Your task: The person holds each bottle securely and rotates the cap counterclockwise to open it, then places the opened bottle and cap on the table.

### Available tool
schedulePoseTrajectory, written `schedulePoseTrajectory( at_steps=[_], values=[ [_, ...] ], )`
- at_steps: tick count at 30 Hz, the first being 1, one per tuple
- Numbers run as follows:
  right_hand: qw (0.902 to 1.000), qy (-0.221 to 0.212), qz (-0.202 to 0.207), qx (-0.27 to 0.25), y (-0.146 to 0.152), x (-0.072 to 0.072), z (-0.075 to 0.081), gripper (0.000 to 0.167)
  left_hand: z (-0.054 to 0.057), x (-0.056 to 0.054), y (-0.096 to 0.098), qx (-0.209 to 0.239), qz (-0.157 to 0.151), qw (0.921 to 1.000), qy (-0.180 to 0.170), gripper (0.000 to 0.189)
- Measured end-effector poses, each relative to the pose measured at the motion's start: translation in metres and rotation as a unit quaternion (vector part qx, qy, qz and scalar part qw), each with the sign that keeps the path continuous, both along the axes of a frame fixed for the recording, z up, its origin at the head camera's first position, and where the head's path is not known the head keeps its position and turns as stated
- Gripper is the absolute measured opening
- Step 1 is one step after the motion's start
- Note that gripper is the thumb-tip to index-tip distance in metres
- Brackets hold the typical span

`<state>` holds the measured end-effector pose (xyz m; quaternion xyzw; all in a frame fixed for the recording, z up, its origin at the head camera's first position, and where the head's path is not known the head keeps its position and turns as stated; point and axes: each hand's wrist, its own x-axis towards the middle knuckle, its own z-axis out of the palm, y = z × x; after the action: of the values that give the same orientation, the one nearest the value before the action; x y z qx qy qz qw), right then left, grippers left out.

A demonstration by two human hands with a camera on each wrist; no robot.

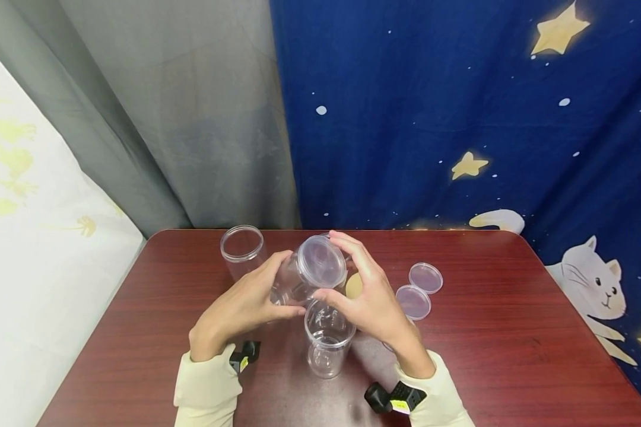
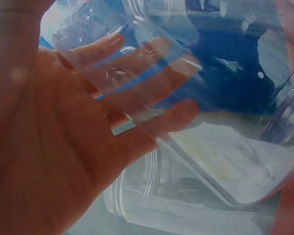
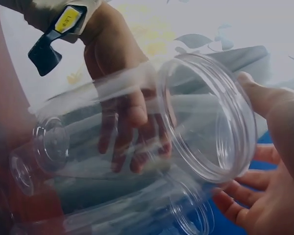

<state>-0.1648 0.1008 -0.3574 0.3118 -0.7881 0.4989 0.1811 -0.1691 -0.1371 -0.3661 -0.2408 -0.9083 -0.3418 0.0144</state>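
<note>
A clear plastic jar [image 1: 291, 279] is held tilted above the table, its lidded end turned towards the head camera. My left hand [image 1: 246, 305] grips the jar's body, thumb below and fingers on the far side; these fingers show through the clear wall in the left wrist view. At the other end, my right hand [image 1: 371, 302] holds the translucent lid [image 1: 323, 261] by its edge, thumb low and fingers over the top. Directly under the hands stands an open clear jar [image 1: 328, 350], partly covered by the right hand.
Another open clear jar [image 1: 242, 244] stands at the back left. Two loose lids, a far lid [image 1: 426, 278] and a nearer lid [image 1: 413, 302], lie to the right. A beige round thing [image 1: 354, 286] shows behind the right hand. Curtains border the table [image 1: 502, 332].
</note>
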Motion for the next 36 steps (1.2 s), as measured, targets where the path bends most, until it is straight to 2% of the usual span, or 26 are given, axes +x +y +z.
schedulePoseTrajectory(
  at_steps=[6, 17, 27, 36],
  values=[
    [0.999, 0.001, -0.044, -0.005, -0.003, 0.0006, -0.0016, 0.075, 0.0007, 0.0005, 0.0022, -0.005, -0.003, 1.0, 0.008, 0.089],
    [0.9967, 0.009, -0.08, 0.003, -0.0033, 0.0027, 0.0003, 0.072, 0.0022, 0.0007, 0.0025, -0.013, -0.003, 0.9997, 0.022, 0.09],
    [0.9983, 0.025, -0.052, 0.004, -0.0027, 0.0023, -0.0001, 0.072, -0.0013, -0.0004, 0.0007, -0.012, -0.003, 0.9996, 0.024, 0.087],
    [0.9996, 0.015, -0.025, 0.003, 0.0016, 0.0003, -0.0003, 0.074, -0.0027, -0.0022, 0.0001, -0.009, -0.01, 0.9996, 0.025, 0.087]
  ],
)
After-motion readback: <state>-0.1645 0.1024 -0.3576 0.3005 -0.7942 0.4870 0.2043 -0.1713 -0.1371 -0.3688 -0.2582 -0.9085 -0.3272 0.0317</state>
